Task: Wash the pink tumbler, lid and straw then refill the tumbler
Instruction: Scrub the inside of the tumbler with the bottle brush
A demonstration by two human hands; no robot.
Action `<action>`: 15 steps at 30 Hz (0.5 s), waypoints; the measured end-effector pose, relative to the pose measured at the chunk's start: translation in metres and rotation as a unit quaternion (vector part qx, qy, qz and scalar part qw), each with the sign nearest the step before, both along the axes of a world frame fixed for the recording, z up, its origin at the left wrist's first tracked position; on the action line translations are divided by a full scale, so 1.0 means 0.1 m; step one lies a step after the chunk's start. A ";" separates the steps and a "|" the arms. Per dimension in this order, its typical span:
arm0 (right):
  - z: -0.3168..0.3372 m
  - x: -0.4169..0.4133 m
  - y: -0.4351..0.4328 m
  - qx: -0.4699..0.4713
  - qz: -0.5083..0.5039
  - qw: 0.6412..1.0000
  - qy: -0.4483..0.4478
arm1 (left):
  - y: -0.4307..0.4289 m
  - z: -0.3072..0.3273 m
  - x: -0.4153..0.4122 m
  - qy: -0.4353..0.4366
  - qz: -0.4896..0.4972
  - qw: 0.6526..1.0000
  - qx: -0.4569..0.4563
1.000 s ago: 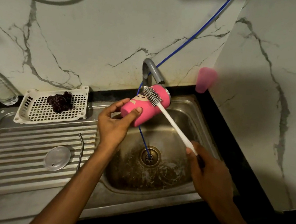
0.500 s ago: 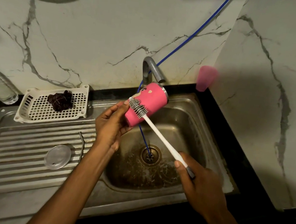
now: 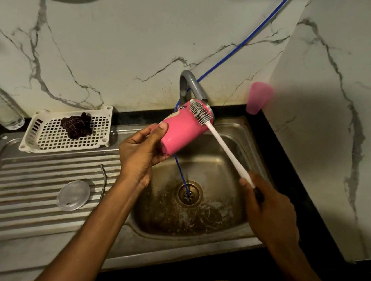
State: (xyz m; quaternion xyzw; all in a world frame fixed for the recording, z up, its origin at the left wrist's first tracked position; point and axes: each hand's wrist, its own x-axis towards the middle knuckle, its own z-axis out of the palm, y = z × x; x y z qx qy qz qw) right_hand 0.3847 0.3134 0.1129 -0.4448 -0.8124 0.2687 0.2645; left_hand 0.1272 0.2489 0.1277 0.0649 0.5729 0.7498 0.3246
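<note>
No words, brands, numbers or signs can be read anywhere in the view. The pink tumbler [image 3: 182,130] bears a pale printed figure with dark marks on its far left side, but it is partly turned away and no lettering can be made out on it.

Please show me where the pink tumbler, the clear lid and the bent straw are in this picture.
pink tumbler [image 3: 181,135], head view, middle of its side wall.
clear lid [image 3: 74,195], head view, centre of its flat face.
bent straw [image 3: 104,184], head view, its long straight part.
</note>
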 end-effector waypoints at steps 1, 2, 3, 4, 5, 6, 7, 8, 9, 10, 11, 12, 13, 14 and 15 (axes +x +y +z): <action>0.01 -0.01 0.00 -0.004 0.000 1.000 0.006 | 0.00 0.00 0.00 -0.003 -0.002 1.000 -0.001; 0.01 -0.01 -0.01 -0.007 0.002 1.000 0.010 | 0.00 -0.01 0.00 -0.007 -0.002 1.000 0.000; 0.01 -0.01 -0.03 -0.009 0.004 1.000 0.016 | -0.01 -0.01 0.01 -0.011 -0.002 1.000 0.003; 0.01 0.00 -0.04 -0.011 0.007 1.000 0.023 | -0.02 -0.02 0.01 -0.014 -0.002 1.000 0.006; -0.01 0.01 -0.06 -0.011 0.013 0.999 0.028 | -0.02 -0.01 0.01 -0.018 -0.003 1.000 0.009; -0.02 0.02 -0.08 -0.007 0.026 0.999 0.026 | -0.02 -0.01 0.00 -0.026 -0.004 1.000 0.013; -0.03 0.03 -0.12 0.001 0.046 0.999 0.014 | -0.02 0.00 -0.01 -0.038 -0.003 0.999 0.019; -0.04 0.02 -0.16 0.013 0.069 0.997 -0.006 | -0.02 0.01 -0.02 -0.050 -0.001 0.998 0.024; -0.06 0.02 -0.21 0.020 0.088 0.996 -0.020 | -0.02 0.03 -0.03 -0.059 0.001 0.998 0.026; -0.08 0.03 -0.23 0.022 0.092 0.995 -0.024 | -0.02 0.05 -0.05 -0.060 0.001 0.998 0.025; -0.09 0.03 -0.23 0.024 0.085 0.996 -0.019 | -0.02 0.07 -0.06 -0.056 0.001 0.998 0.024; -0.09 0.03 -0.20 0.031 0.071 0.997 -0.015 | -0.02 0.07 -0.07 -0.051 -0.001 0.998 0.023; -0.07 0.03 -0.17 0.042 0.058 0.997 -0.016 | -0.03 0.07 -0.08 -0.046 -0.003 0.999 0.023; -0.06 0.03 -0.15 0.048 0.048 0.997 -0.020 | -0.03 0.07 -0.07 -0.044 -0.005 0.999 0.023; -0.05 0.04 -0.13 0.050 0.040 0.998 -0.020 | -0.03 0.08 -0.07 -0.043 -0.007 0.999 0.023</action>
